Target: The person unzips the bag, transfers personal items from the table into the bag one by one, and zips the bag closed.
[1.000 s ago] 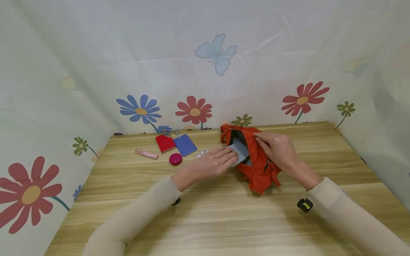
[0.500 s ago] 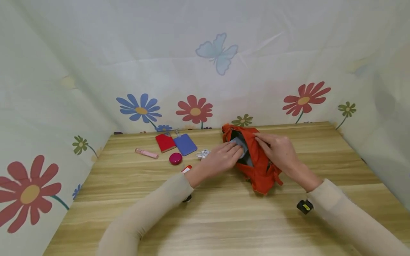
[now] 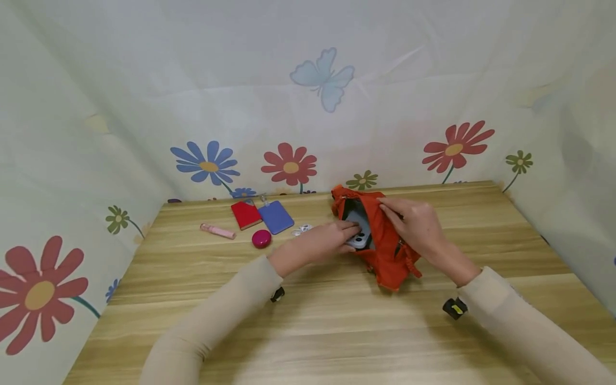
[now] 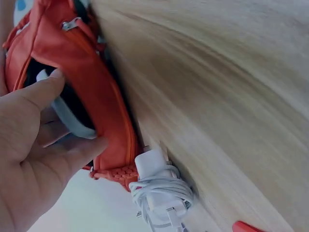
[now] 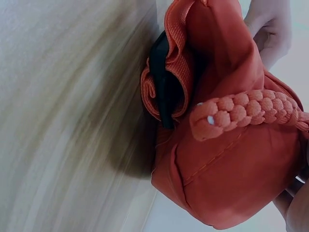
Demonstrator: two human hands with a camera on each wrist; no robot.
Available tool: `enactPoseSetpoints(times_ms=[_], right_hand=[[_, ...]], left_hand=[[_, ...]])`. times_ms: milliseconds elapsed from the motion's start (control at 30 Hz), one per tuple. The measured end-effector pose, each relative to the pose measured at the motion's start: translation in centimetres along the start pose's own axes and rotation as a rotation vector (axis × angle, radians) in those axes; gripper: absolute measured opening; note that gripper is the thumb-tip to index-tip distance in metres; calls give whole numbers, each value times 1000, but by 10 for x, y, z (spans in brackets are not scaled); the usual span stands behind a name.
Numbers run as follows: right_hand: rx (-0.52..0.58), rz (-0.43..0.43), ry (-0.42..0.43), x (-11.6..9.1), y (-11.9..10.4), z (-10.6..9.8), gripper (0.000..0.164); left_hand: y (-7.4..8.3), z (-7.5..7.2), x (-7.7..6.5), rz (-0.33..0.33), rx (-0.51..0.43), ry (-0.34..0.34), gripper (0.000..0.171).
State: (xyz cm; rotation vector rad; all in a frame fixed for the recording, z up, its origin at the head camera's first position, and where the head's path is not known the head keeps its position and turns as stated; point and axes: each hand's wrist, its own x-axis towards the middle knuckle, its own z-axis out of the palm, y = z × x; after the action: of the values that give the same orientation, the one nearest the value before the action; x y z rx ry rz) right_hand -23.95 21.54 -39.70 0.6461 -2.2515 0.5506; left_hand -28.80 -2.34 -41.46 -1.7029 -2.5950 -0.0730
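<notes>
One orange bag (image 3: 391, 270) is lying right of the frame's center, and one phone (image 3: 358, 240) is sitting inside its unzipped mouth, round dark lenses showing. The left hand (image 3: 321, 243) is reaching into that mouth from the left; its thumb and fingers are spreading apart and resting against the phone. The right hand (image 3: 420, 223) is pinching the bag's edge between thumb and fingers, on the right of the opening.

Five smaller things are lying left of the bag — one red notebook (image 3: 246, 215), one blue card holder (image 3: 276, 217) touching it, one pink tube (image 3: 218, 231) at the far left of the group, one magenta round case (image 3: 261, 239) below the holder, and one white charger (image 3: 302, 230) wound with its cable. One red object (image 4: 245, 227) is peeking in at the lower right of the left wrist view, too cropped to identify. In the right wrist view, one braided orange cord (image 5: 246, 112) is hanging across the bag's side.
</notes>
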Motion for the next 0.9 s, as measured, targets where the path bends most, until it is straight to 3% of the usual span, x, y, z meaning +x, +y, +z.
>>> enactPoseSetpoints(times_ms=[100, 167, 233, 367, 433, 533, 667, 900], right_hand=[[6, 2, -2, 1, -1, 0, 25], [10, 3, 1, 1, -1, 1, 25], [18, 1, 12, 1, -2, 1, 25], [24, -22, 40, 0, -4, 5, 24], [17, -34, 47, 0, -6, 8, 24], [8, -37, 58, -2, -7, 10, 25], [4, -18, 77, -2, -5, 8, 25], [0, -11, 65, 1, 0, 4, 25]], left_hand=[[-5, -3, 0, -45, -146, -28, 47], [-5, -4, 1, -89, -195, -8, 43], [-3, -5, 4, -163, -236, 62, 35], [6, -5, 14, -315, -296, 266, 25], [11, -5, 18, -354, -329, 304, 23], [15, -3, 18, -372, -386, 275, 16], [10, -5, 7, -388, -421, 230, 15], [-15, -20, -32, -468, -311, 135, 27]])
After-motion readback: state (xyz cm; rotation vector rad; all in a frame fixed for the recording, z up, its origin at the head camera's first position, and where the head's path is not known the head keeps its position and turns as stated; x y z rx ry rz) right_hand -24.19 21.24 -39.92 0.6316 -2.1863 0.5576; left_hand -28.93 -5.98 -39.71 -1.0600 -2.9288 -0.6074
